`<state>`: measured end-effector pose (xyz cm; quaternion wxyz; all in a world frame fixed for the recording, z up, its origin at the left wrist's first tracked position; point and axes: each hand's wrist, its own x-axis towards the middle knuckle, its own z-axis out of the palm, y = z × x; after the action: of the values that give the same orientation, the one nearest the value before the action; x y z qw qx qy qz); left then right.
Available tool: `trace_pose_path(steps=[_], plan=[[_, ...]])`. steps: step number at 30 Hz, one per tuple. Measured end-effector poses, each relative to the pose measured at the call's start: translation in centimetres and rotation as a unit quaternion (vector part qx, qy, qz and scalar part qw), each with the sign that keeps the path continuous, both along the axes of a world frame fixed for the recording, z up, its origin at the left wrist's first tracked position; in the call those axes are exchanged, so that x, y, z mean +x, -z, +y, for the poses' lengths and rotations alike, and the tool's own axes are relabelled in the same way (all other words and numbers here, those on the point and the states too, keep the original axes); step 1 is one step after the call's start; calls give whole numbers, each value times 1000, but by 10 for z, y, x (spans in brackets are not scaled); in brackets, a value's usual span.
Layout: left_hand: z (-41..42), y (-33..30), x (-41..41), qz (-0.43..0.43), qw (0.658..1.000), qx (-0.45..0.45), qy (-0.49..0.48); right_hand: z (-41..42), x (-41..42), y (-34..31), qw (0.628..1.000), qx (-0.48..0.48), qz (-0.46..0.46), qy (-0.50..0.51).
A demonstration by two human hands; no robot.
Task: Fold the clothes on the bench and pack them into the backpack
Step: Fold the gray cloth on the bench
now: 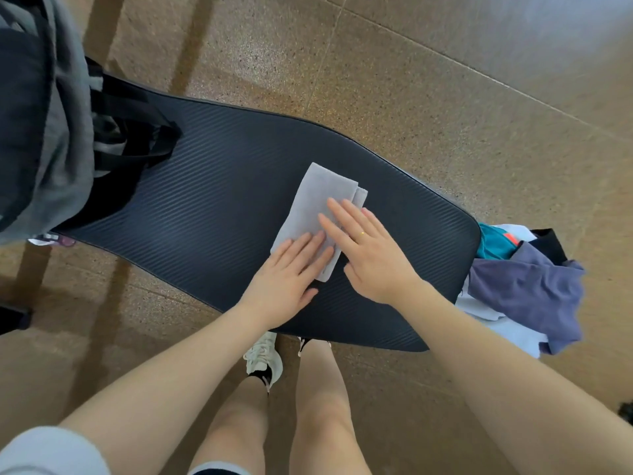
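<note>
1. The table (212, 207), a long dark ribbed pad, runs across the view and gives us a wide flat surface. We judge the fold should be finished here, flat on it, rather than in the air.

2. The backpack (44, 132), grey and dark with black straps, stands at the table's far-left end, well apart from our hands. We cannot tell from here how wide its mouth gapes, so we should check that before carrying anything over.

3. The unfolded clothes (524, 286) lie heaped at the right end: a purple-blue piece on top, white beneath, teal and black behind. They touch nothing we are working on, so we leave them until this piece is packed.

4. The grey cloth (311, 204) lies near the middle of the table, already folded into a narrow strip, with layered edges showing at its far right corner. It looks thin and limp, so we judge it will spring open unless creased firmly.

5. Our right hand (373, 248) lies flat, fingers straight and together, pressing the strip's right side. Its grip is spread and pinches nothing.

6. Our left hand (287, 275) is likewise flat on the near end, fingers extended, holding the cloth down.

7. To do this well, we would smooth outward from the centre, align the stacked edges, then fold end to end once more for a compact packet.
</note>
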<state>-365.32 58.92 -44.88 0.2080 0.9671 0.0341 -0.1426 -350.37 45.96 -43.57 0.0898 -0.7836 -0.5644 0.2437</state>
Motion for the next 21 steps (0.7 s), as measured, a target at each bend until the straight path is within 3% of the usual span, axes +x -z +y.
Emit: trace_pose_path(steps=[4,8,12,14,16,18,21], plan=[[7,6,-13,11,998,67,11,8,18,16,993,-59,-55,-84],[12,11,-13,15,998,50,17,14,44,26,985,-68,-134,-89],[19,11,-11,51,998,-35,2,23,50,29,982,-75,-165,-58],[25,6,-13,90,988,-121,-36,19,45,25,975,-43,-189,-107],[31,3,-14,56,977,-187,-90,9,39,24,959,-11,-198,-201],[34,1,-16,28,973,-204,-108,1,33,27,949,-6,-197,-247],[35,4,-19,20,976,-193,-101,4,26,37,955,23,-202,-216]])
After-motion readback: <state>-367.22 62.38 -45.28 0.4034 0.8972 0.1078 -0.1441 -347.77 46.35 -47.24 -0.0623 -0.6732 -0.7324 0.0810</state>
